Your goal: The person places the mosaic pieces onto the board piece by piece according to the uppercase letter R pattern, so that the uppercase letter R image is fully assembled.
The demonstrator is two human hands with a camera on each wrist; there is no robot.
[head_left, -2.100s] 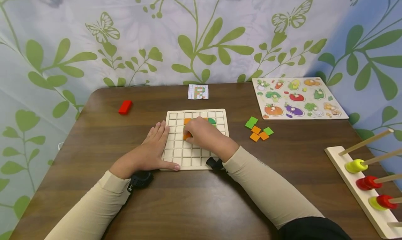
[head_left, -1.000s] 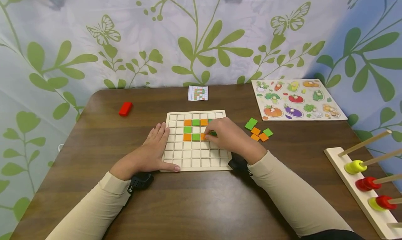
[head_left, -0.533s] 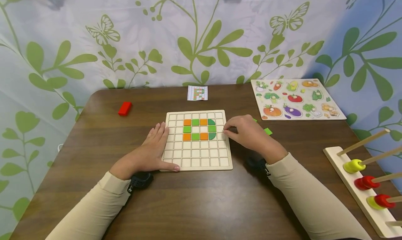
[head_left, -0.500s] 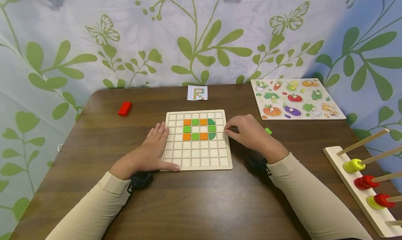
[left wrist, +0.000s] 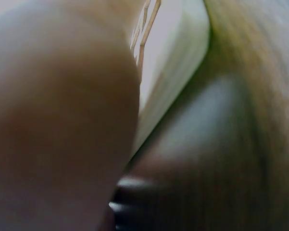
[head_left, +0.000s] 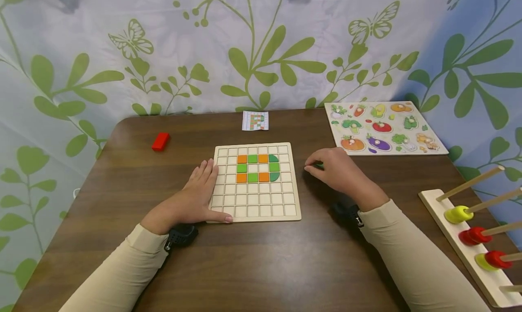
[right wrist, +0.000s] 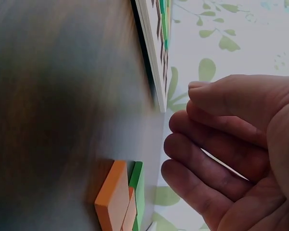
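My left hand (head_left: 196,193) lies spread along the left edge of the wooden grid board (head_left: 253,198), its thumb at the near corner. In the board's cells, orange and green square tiles and two dark green rounded tiles form a ring; one orange tile (head_left: 242,159) is its upper left corner. My right hand (head_left: 335,169) hovers right of the board, fingers loosely bent and thumb apart from them, nothing held. The right wrist view shows loose orange (right wrist: 111,197) and green (right wrist: 139,187) tiles on the table by that hand; in the head view it mostly hides them.
A small pattern card (head_left: 255,121) lies behind the board. A red block (head_left: 161,141) is at the back left, a vegetable knob puzzle (head_left: 385,129) at the back right. A wooden bead rack (head_left: 461,239) with upright pegs stands at the right edge.
My right hand has moved from over the board to the right, above the loose tiles, uncovering the ring of tiles. My left hand has stayed at the board's edge.
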